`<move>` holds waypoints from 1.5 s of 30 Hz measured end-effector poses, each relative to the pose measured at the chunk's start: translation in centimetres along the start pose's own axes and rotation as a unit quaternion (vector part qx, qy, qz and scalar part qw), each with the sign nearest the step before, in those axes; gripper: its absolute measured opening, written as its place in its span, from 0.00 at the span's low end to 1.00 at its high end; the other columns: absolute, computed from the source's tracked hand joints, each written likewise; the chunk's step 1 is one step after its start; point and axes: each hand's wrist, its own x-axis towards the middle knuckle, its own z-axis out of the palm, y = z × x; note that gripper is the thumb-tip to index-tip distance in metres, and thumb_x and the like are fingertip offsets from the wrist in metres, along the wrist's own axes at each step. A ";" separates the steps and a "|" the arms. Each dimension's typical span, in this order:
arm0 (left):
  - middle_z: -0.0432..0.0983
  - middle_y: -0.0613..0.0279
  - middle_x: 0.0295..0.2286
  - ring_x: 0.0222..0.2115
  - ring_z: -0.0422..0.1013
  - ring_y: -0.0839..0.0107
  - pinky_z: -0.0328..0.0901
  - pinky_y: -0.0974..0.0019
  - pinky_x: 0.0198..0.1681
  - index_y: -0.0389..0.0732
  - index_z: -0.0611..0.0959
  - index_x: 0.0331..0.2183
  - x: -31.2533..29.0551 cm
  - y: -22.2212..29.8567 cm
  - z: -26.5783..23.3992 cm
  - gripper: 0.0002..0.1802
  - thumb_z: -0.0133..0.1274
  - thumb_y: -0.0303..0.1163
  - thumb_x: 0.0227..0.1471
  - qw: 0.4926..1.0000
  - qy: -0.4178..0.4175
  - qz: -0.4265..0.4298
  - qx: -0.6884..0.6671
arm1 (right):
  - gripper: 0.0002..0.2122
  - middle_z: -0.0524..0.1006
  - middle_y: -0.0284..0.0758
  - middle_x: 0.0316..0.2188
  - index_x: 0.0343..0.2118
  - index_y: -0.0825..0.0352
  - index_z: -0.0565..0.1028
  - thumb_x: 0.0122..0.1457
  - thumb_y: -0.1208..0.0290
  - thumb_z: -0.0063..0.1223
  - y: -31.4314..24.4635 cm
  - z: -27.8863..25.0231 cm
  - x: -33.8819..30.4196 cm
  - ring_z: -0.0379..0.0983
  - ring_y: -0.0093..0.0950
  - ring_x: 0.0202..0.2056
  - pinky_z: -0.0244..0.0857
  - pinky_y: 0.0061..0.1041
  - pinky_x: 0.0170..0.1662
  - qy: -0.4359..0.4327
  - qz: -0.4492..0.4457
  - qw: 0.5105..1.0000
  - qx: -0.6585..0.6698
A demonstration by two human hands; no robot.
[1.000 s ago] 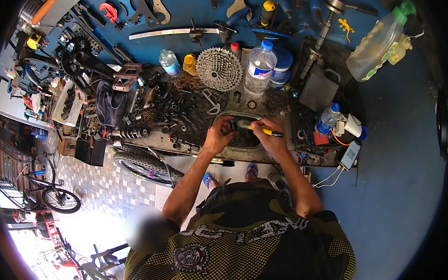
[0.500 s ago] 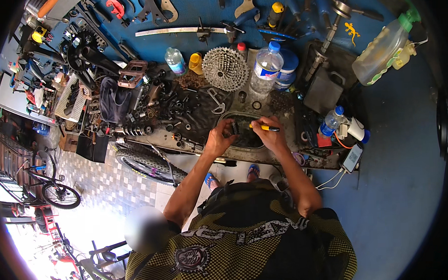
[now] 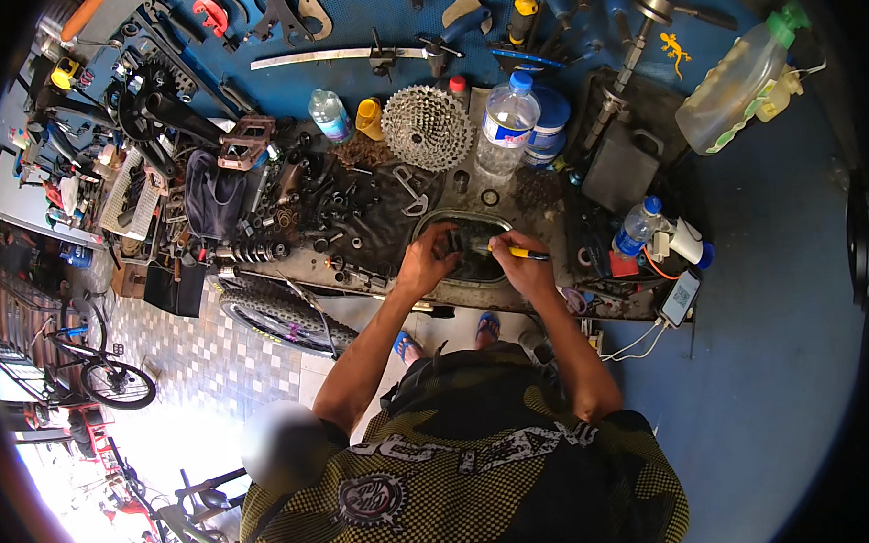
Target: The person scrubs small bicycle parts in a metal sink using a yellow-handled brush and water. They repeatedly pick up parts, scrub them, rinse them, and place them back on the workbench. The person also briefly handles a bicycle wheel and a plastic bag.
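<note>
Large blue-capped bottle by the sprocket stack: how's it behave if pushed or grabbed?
The bottle stands tall, so a push near its cap might tip it. Its clear wall looks plastic, so it may flex when squeezed. Fill level is unclear; weight uncertain.

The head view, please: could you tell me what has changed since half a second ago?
The left hand and right hand shifted slightly right over the tray. Nothing was let go: left holds a small dark part, right a yellow-and-black tool. The cassette stayed put.
</note>
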 end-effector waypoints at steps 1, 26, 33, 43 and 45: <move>0.79 0.57 0.35 0.30 0.76 0.69 0.73 0.63 0.35 0.43 0.80 0.56 0.1 -0.3 0.1 0.33 0.69 0.25 0.47 1.000 0.001 0.012 0.005 | 0.11 0.83 0.35 0.26 0.36 0.64 0.84 0.63 0.60 0.64 -0.8 0.5 -0.3 0.76 0.35 0.31 0.71 0.35 0.40 -0.009 0.005 0.997 0.082; 0.81 0.57 0.34 0.31 0.78 0.67 0.73 0.62 0.36 0.38 0.77 0.56 -0.5 -0.5 -0.2 0.35 0.69 0.24 0.45 1.000 0.015 0.026 -0.005 | 0.10 0.81 0.35 0.26 0.37 0.62 0.86 0.61 0.60 0.66 -2.9 0.6 -0.4 0.74 0.34 0.35 0.70 0.35 0.40 0.051 -0.133 0.987 -0.068; 0.82 0.51 0.33 0.32 0.79 0.58 0.73 0.58 0.38 0.39 0.80 0.55 -1.0 0.2 -0.5 0.34 0.70 0.27 0.45 1.000 0.004 -0.025 0.006 | 0.15 0.80 0.37 0.31 0.38 0.65 0.85 0.64 0.55 0.64 -3.0 1.1 0.9 0.74 0.34 0.39 0.69 0.35 0.45 0.070 -0.114 0.989 -0.065; 0.79 0.56 0.33 0.31 0.80 0.63 0.73 0.58 0.37 0.43 0.77 0.56 -1.0 0.3 -1.0 0.35 0.68 0.23 0.44 0.996 0.007 -0.039 -0.085 | 0.10 0.82 0.31 0.24 0.32 0.59 0.84 0.63 0.58 0.65 2.4 0.2 -0.1 0.73 0.33 0.32 0.68 0.36 0.38 0.047 -0.152 0.967 -0.197; 0.77 0.57 0.33 0.30 0.80 0.64 0.73 0.58 0.36 0.43 0.76 0.55 -0.8 0.1 -0.8 0.35 0.67 0.22 0.43 0.996 0.012 -0.032 -0.087 | 0.10 0.82 0.32 0.25 0.31 0.59 0.84 0.62 0.58 0.65 2.9 -0.5 -0.3 0.73 0.33 0.32 0.68 0.36 0.38 0.047 -0.152 0.959 -0.236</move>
